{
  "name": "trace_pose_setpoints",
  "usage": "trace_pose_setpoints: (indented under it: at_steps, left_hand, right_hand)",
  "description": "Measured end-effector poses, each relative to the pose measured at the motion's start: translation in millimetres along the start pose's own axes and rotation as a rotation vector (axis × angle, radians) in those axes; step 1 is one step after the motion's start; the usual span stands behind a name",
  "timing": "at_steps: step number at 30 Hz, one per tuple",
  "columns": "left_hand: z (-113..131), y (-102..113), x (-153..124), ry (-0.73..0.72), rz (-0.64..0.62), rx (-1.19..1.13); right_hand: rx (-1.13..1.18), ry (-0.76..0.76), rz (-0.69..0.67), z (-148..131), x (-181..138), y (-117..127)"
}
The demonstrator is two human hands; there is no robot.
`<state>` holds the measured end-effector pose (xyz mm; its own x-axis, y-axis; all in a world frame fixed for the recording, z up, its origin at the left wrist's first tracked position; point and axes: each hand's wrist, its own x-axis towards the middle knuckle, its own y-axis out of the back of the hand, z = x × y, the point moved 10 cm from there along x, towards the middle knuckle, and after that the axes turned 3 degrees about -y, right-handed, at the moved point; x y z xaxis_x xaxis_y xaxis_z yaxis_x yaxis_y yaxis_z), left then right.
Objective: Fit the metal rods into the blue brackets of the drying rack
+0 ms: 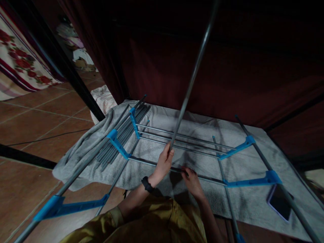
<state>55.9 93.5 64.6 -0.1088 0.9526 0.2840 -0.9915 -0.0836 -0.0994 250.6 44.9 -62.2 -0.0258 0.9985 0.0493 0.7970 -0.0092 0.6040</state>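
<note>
A long grey metal tube rises at a slant from my left hand, whose fingers are wrapped round its lower end. My right hand is beside the front crossbar, its fingers loosely bent and apart; whether they touch the bar I cannot tell. Around both hands stands a partly built rack of metal tubes, with a blue plastic bracket on the left side and another blue bracket on the right. Several thinner crossbars run between the sides farther back.
A pile of loose tubes lies on the grey blanket at the left. The phone rests on the blanket at the right, near a rack tube. Dark red cloth hangs behind, and black posts stand at the left.
</note>
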Motion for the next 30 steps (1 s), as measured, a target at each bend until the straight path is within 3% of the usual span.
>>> trace_pose_setpoints:
  at_steps: [16,30]
  left_hand:
    - [-12,28,10,-0.058,-0.062,0.314]
    - [-44,67,10,-0.128,-0.127,0.662]
  right_hand:
    - [0.147,-0.062,0.043,10,1,12]
    - [0.329,-0.183,0.212,41,3,42]
